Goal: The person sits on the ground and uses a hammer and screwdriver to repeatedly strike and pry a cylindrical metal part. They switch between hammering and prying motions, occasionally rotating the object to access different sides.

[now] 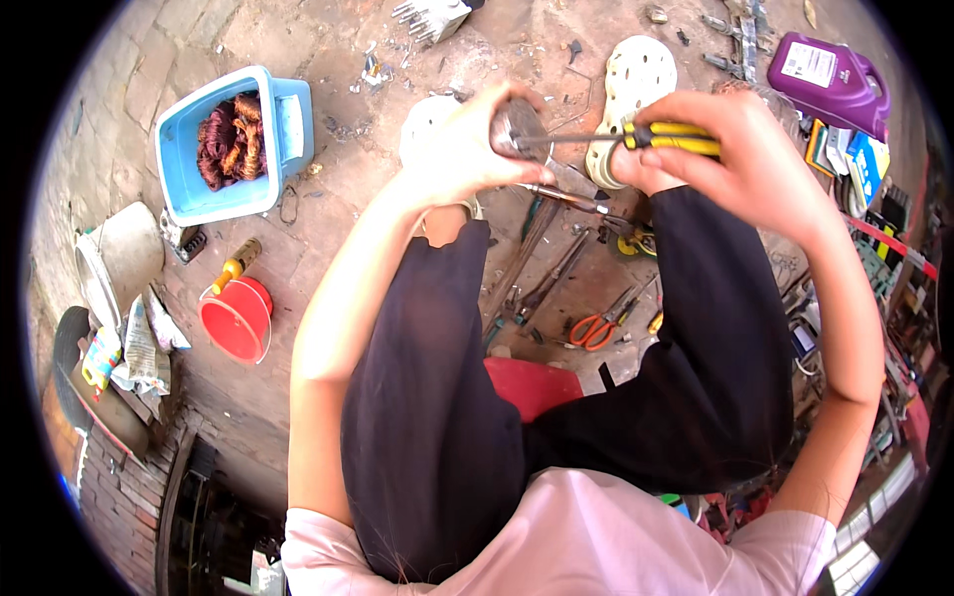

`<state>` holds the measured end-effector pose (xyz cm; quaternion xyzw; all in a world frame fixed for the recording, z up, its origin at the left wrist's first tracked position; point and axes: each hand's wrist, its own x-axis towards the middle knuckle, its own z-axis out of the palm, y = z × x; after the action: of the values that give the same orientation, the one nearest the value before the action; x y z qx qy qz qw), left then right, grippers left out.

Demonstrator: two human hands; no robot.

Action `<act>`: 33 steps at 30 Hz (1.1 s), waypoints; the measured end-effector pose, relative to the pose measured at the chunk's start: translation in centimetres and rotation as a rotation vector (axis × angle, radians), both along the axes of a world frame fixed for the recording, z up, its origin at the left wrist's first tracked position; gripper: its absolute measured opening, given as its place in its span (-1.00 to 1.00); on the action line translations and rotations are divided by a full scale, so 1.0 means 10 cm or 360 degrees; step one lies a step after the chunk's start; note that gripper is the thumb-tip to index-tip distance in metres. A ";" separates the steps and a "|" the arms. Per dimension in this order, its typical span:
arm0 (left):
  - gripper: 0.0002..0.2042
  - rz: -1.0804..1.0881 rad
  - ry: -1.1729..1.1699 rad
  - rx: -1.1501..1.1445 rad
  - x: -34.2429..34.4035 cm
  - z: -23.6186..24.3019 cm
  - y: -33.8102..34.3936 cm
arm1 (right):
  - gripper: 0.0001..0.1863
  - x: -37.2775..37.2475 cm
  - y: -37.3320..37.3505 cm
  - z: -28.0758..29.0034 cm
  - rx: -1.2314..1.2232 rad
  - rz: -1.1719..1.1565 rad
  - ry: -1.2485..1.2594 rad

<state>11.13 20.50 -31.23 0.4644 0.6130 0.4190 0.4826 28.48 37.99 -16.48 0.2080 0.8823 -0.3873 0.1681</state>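
My left hand (462,149) is closed round a short, round grey metal part (518,129), its flat end turned toward the right. In my right hand (760,159) is a screwdriver (688,138) with a yellow and black handle, its fingers wrapped round the grip. The screwdriver's shaft runs left, and its tip reaches the face of the metal part; whether it sits in a slot cannot be made out. Both hands are held above the floor, near my cream clogs (639,74). Below them lie long metal tools (556,273) and orange-handled cutters (592,332).
To the left stand a light blue tub (293,124) with copper wire coils (234,144), a red bucket (237,320) and a whitish bucket (129,248). A purple jug (825,79) is at far right, above piled tools and boxes. A finned metal part (432,18) lies ahead.
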 end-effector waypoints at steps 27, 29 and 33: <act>-0.48 0.0220 0.0532 -0.0706 0.30 -0.57 -0.72 | -0.71 0.08 -0.81 -1.08 -0.0378 -0.0137 -0.0109; -0.48 0.0214 0.0556 -0.0680 0.30 -0.64 -0.73 | -0.70 0.11 -0.85 -1.17 -0.0344 -0.0160 -0.0051; -0.38 0.0202 0.0505 -0.0709 0.28 -0.65 -0.73 | -0.72 0.10 -0.94 -1.17 -0.0238 -0.0209 -0.0080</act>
<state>13.92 13.22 -37.68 0.3674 0.7859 0.2253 0.4435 29.52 28.61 -28.20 0.2617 0.8309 -0.4570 0.1795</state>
